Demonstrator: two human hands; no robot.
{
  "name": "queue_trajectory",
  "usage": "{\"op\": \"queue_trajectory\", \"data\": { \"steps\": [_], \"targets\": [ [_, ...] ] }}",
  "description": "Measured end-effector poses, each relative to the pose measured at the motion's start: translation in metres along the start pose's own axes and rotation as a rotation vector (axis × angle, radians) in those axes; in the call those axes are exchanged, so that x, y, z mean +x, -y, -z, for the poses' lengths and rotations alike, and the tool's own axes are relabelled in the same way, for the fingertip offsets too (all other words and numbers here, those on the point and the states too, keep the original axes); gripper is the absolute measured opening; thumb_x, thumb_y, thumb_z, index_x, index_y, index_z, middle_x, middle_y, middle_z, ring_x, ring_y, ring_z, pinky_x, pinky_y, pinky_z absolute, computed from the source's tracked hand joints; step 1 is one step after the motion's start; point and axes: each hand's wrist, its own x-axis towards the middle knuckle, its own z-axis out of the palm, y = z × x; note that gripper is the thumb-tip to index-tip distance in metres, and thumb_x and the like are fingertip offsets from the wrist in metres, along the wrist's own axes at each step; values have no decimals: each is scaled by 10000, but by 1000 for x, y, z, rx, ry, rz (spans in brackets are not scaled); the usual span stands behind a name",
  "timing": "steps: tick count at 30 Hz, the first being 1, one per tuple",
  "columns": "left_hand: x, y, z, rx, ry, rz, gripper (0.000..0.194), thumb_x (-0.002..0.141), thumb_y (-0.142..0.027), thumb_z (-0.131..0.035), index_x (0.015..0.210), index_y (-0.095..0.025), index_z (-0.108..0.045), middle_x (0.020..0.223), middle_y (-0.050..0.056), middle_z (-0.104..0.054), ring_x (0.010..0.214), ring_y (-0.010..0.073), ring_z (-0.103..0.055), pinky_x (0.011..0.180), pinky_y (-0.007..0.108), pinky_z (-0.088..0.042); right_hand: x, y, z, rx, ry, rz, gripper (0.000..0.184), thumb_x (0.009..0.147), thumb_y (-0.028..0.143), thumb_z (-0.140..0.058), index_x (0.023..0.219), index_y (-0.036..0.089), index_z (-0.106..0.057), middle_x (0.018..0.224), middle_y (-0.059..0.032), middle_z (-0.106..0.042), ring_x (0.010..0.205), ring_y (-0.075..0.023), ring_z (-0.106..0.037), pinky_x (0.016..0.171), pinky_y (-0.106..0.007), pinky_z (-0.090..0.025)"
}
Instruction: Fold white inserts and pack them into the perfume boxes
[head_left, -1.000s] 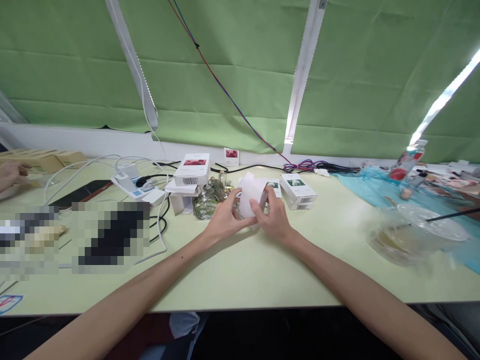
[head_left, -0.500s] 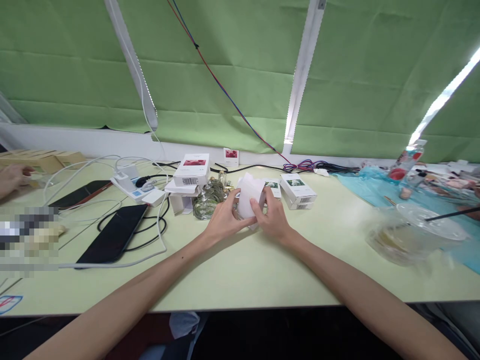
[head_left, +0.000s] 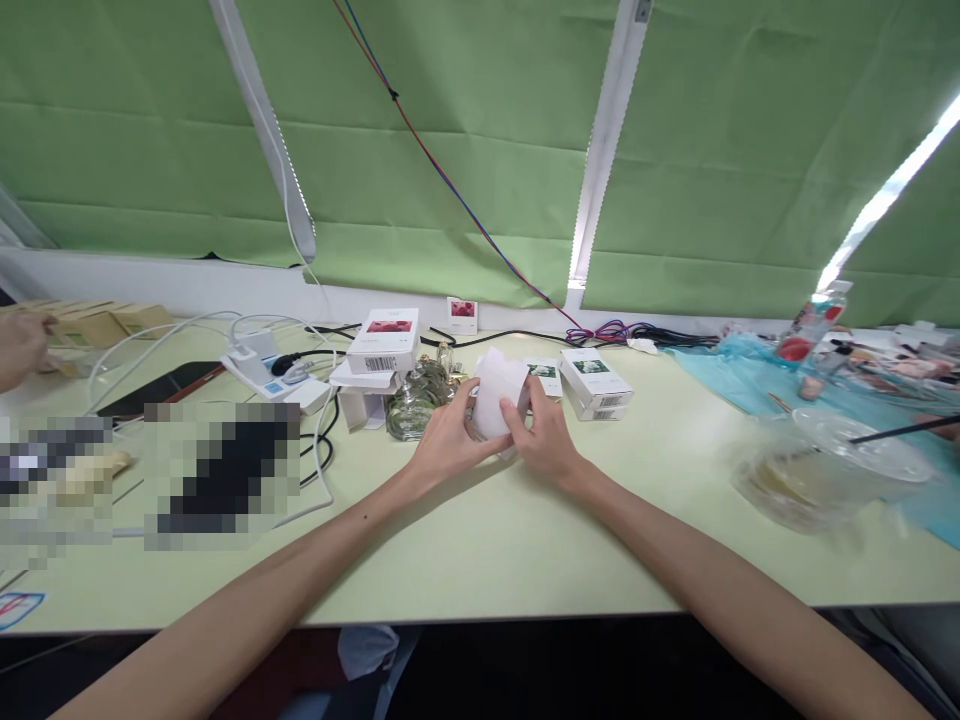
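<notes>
Both hands meet at the middle of the pale green table around a small white wrapping of foam or paper. My left hand grips its left side, fingers curled. My right hand pinches its right side, thumb on the front. What is inside the wrapping is hidden. Just left of it stand several green glass perfume bottles. A white box with a green picture lies right behind my right hand.
A white box with a red picture sits on another box at the back. A power strip and cables lie to the left. Clear plastic bowls stand at the right, near a blue sheet. Another person's hand shows at the far left.
The white wrapping has been drawn closer around what it covers; its top flap is folded down. The other person's hand at the left edge has shifted slightly.
</notes>
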Motion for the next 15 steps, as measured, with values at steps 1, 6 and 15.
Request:
{"op": "queue_trajectory", "data": {
  "steps": [1, 6, 15],
  "targets": [
    [0, 0, 0, 4, -5, -2, 832, 678, -571, -711, 1376, -221, -425, 1026, 50, -716, 624, 178, -640, 639, 290, -473, 0, 0, 0, -3, 2, -1, 174, 975, 387, -476, 1004, 218, -452, 772, 10, -546, 635, -149, -503, 592, -263, -397],
    [0, 0, -1, 9, -17, -4, 802, 678, -544, -709, 1361, -234, -426, 1066, 41, -713, 610, 164, -630, 643, 290, -477, 0, -1, 0, 5, 6, -6, 170, 976, 387, -471, 968, 224, -426, 748, 21, -518, 619, -143, -483, 581, -259, -375],
    [0, 1, -2, 29, -22, 9, 803, 673, -536, -712, 1359, -236, -422, 1085, 43, -710, 628, 170, -636, 657, 296, -481, 0, 1, 0, 12, 22, -14, 160, 970, 368, -473, 931, 233, -398, 735, 26, -510, 607, -141, -478, 577, -260, -367]
  ]
}}
